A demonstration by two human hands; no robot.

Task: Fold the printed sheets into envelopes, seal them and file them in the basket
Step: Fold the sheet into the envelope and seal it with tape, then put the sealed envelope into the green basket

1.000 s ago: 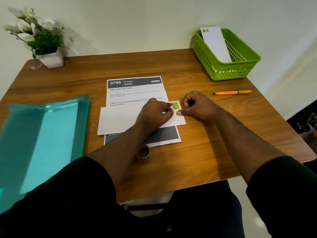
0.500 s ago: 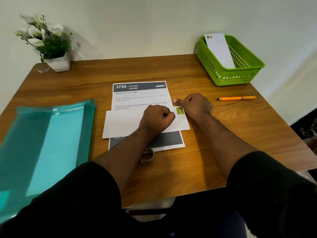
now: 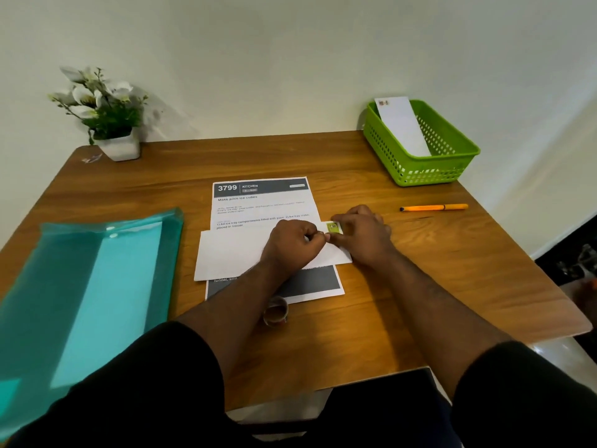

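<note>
A white envelope (image 3: 232,253) lies across a printed sheet (image 3: 265,205) headed "3799 KITCHEN" in the middle of the wooden table. A small green stamp (image 3: 333,227) sits at the envelope's top right corner. My left hand (image 3: 290,242) is curled, its fingertips pinching at the stamp's left edge. My right hand (image 3: 361,234) covers the envelope's right end, fingers curled at the edge by the stamp. The green basket (image 3: 420,173) stands at the back right with one stamped envelope (image 3: 400,124) leaning inside it.
An orange pen (image 3: 433,207) lies right of the sheet. A tape roll (image 3: 275,313) stands near the sheet's front edge, under my left forearm. A teal plastic folder (image 3: 97,270) covers the table's left side. A potted white flower (image 3: 103,114) sits at the back left.
My right hand has slid over the envelope's right end and closed in on the stamp. My left hand has stayed curled by the stamp. The camera has tilted a little.
</note>
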